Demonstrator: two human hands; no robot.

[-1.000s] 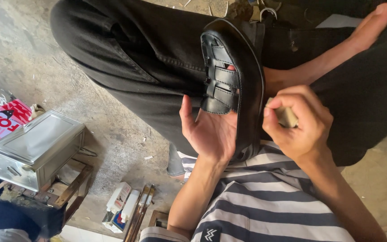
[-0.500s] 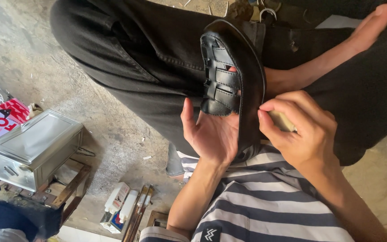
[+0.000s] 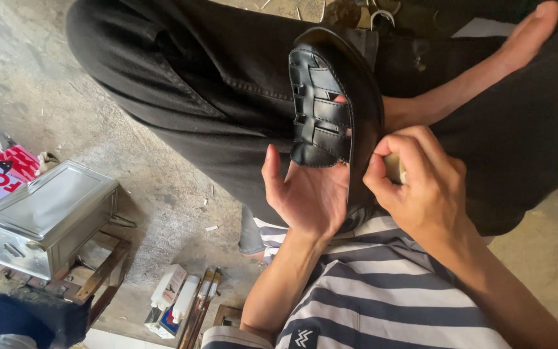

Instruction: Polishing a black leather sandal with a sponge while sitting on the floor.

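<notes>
Head view, looking down onto crossed legs in black trousers (image 3: pixel 214 97), a bare foot (image 3: pixel 524 32) at upper right, striped shirt (image 3: pixel 382 297) at the bottom edge.

Edges and room: bare concrete floor (image 3: pixel 46 84) open to the upper left; crowded at lower left by a metal box (image 3: pixel 43 216) on a low wooden stand (image 3: pixel 98 271), a red-and-white carton (image 3: pixel 1 174) just beside it at the frame's left edge, white tubes (image 3: pixel 175 297) and wooden-handled tools (image 3: pixel 201 300) lying close together near the bottom. Little free space around the lap itself: trousers close behind and on both sides of the work, shirt just beneath.

Black sandal (image 3: pixel 330 110) standing on edge over the lap, woven strap upper facing left, sole edge facing right, toe end pointing away toward the top of the frame.

Left hand (image 3: pixel 308 197) palm up beneath the heel end, fingers loosely spread and cupping, thumb raised just beside the strap upper; supporting rather than clamping.

Right hand (image 3: pixel 421 187) fingers curled tight together around a small pale tool (image 3: pixel 394 168), mostly hidden inside the fist, kind not clear. Fingertips pressed against the sole edge near the heel, directly across the sandal from the left palm, so the heel end sits between the two hands.
</notes>
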